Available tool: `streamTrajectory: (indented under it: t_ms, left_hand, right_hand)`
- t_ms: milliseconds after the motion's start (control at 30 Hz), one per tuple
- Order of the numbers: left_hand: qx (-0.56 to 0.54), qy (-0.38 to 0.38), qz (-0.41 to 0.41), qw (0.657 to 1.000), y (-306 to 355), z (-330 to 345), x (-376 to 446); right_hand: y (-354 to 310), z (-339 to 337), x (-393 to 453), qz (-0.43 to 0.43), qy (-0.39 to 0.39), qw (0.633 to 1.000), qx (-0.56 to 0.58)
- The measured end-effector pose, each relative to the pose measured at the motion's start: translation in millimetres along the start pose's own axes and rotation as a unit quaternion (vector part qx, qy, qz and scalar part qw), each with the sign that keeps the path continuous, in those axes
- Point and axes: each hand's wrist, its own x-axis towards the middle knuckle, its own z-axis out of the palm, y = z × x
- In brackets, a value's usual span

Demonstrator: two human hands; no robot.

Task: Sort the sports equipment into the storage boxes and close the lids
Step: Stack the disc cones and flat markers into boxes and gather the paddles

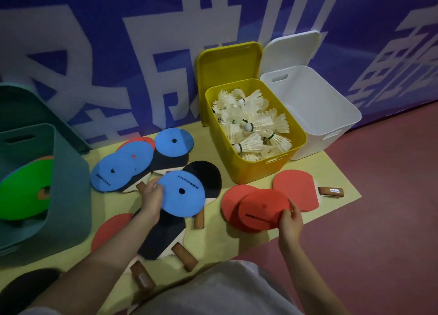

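My left hand (152, 197) grips the left edge of a blue disc (181, 195) lying over black table tennis paddles (206, 174). My right hand (290, 219) pinches the right edge of a red disc (262, 210) that overlaps another red disc (231, 202). More blue discs (111, 172) lie at the mat's back left. A red paddle (296, 186) lies right of the red discs. The yellow box (251, 170) holds several shuttlecocks (251, 122). The white box (315, 106) stands open beside it. The green box (68, 184) on the left holds a green disc (23, 189).
Everything sits on a pale yellow mat (341, 177) against a blue wall. Yellow lid (227, 63) and white lid (291, 49) lean on the wall behind their boxes. More paddles (163, 236) lie near my knees. Red floor (379, 219) spreads to the right.
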Motion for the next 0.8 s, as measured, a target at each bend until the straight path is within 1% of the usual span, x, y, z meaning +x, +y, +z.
streamTrajectory:
  t_ms: [67, 133, 233, 367, 500, 567, 667, 800]
  left_hand:
    - [0.004, 0.008, 0.023, 1.0, 10, -24, -4]
    - [0.009, -0.008, 0.059, 0.998, 22, -50, -11]
    - [0.007, -0.011, 0.101, 0.995, 44, -97, -20]
    - [-0.016, -0.008, 0.161, 0.987, 85, -160, -32]
    - [-0.082, 0.046, 0.196, 0.976, 123, -233, -49]
    - [-0.116, 0.074, 0.207, 0.969, 134, -271, -52]
    - [-0.152, 0.113, 0.206, 0.96, 140, -329, -52]
    - [-0.174, 0.176, 0.212, 0.945, 137, -401, -47]
  right_hand:
    - [-1, 16, -31, -0.026, -0.006, 0.999, -0.021]
    - [-3, 36, -68, -0.05, -0.029, 0.998, -0.024]
    - [-10, 75, -127, -0.073, -0.087, 0.993, 0.012]
    - [-26, 137, -190, -0.078, -0.123, 0.988, 0.047]
    - [-53, 188, -241, -0.069, -0.165, 0.982, 0.059]
    - [-61, 212, -262, -0.096, -0.185, 0.975, 0.076]
    - [-64, 256, -298, -0.128, -0.219, 0.965, 0.073]
    - [-63, 313, -353, -0.113, -0.285, 0.95, 0.064]
